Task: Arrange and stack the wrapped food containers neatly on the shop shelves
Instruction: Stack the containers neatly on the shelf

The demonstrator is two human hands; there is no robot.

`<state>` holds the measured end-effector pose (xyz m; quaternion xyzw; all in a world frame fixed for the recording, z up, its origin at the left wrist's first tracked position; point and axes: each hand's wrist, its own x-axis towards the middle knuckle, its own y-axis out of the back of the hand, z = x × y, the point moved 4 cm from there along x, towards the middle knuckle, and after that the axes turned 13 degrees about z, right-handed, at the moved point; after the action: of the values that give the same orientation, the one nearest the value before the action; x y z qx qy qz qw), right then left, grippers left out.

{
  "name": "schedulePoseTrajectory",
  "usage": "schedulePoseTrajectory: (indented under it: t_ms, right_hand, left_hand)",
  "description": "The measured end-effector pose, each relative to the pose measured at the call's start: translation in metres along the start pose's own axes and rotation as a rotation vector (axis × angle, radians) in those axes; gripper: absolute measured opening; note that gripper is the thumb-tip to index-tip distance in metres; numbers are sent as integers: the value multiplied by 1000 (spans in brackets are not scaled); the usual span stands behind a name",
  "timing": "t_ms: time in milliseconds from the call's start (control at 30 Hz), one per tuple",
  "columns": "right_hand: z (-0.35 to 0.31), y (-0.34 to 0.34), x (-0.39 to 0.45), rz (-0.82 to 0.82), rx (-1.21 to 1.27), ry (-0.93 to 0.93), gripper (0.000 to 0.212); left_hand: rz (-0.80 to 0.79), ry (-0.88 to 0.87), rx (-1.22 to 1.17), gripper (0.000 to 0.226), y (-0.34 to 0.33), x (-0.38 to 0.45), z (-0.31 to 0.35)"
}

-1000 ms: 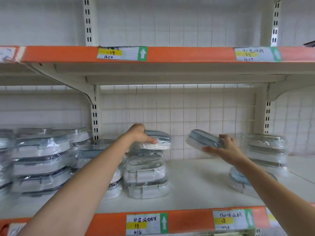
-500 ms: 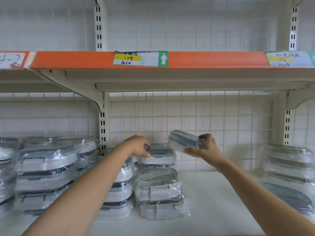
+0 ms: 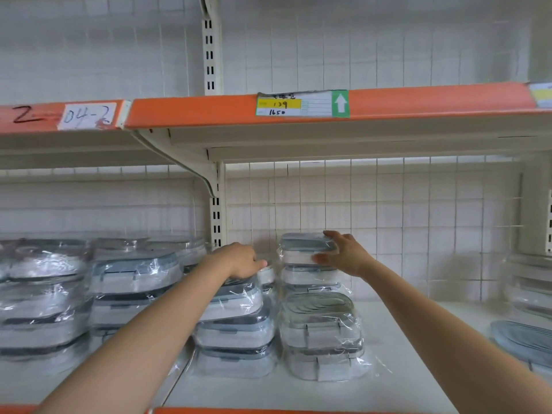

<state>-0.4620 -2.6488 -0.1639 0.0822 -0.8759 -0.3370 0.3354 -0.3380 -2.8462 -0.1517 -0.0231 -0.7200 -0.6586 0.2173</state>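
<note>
Several wrapped food containers stand in stacks on the white shelf (image 3: pixel 403 369). My right hand (image 3: pixel 345 253) holds the top wrapped container (image 3: pixel 301 249) of the rear middle stack, thumb on its front wall and fingers over its lid. A front stack (image 3: pixel 321 336) of two clear-lidded containers stands below it. My left hand (image 3: pixel 242 259) lies with bent fingers on top of the neighbouring stack (image 3: pixel 236 321), just left of that container. What its fingertips touch is hidden.
More wrapped stacks (image 3: pixel 44 297) fill the shelf to the left. Another pile (image 3: pixel 525 297) and a flat grey lid (image 3: pixel 522 339) sit at the right edge. The orange-fronted upper shelf (image 3: pixel 209 110) hangs overhead, with a bracket and upright (image 3: pixel 216 216) behind the stacks.
My right hand has carried the container leftward and set it onto the rear middle stack. My left hand has drawn back to the left, off that stack. The view has shifted left and up.
</note>
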Motion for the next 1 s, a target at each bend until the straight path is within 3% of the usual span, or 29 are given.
schedulePoseTrajectory:
  t_ms: [133,300,433,700,833,1000]
  right_hand:
    - [2,-2,-7,-129,-109,22,113]
    - [8,-4,-4,-2,-174,83,95]
    - [10,-8,2,9,-96,42,92]
    - [9,-13,-9,1,-21,-65,95]
    - [15,0,-19,-27,-141,-54,84]
    - [42,33,-47,-83,-308,-49,72]
  left_hand:
    - [53,-3,21,54,0,-1,1]
    - [221,0,3,51,13,-6,6]
    - [143,-26,-130,58,25,-26,3]
    - [89,-121,13,76,3,-64,17]
    - [191,-153,-12,79,7,-68,27]
    - [145,-181,65,78,8,-68,50]
